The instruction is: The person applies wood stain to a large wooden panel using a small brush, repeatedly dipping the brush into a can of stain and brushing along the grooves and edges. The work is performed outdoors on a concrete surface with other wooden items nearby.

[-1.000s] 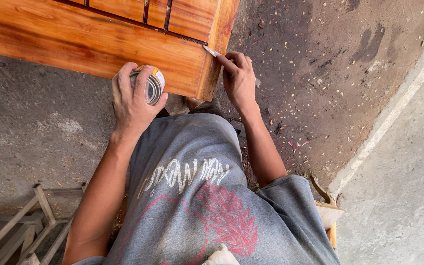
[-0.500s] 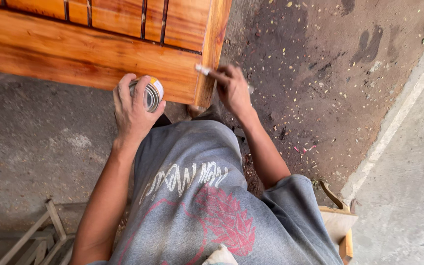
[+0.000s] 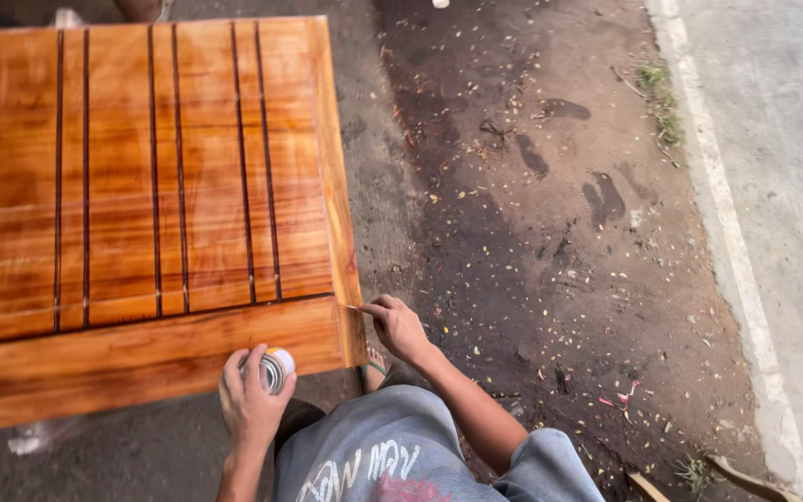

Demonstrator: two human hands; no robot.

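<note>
A person brushes finish onto the corner of a glossy slatted wooden counter (image 3: 141, 186) outdoors.
The left hand (image 3: 251, 400) is wrapped closed around a small round can (image 3: 274, 369), light but likely slippery, best gripped around its sides; the right hand (image 3: 400, 327) pinches a thin, stiff brush (image 3: 353, 308) at the counter's near right corner.

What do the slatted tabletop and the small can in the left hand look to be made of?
The slatted tabletop looks like wood under a glossy orange-brown coat: grain lines and a pale sheen show on the boards. The small can in the left hand looks like metal, going by its shiny silver top, though its body is hidden.
</note>
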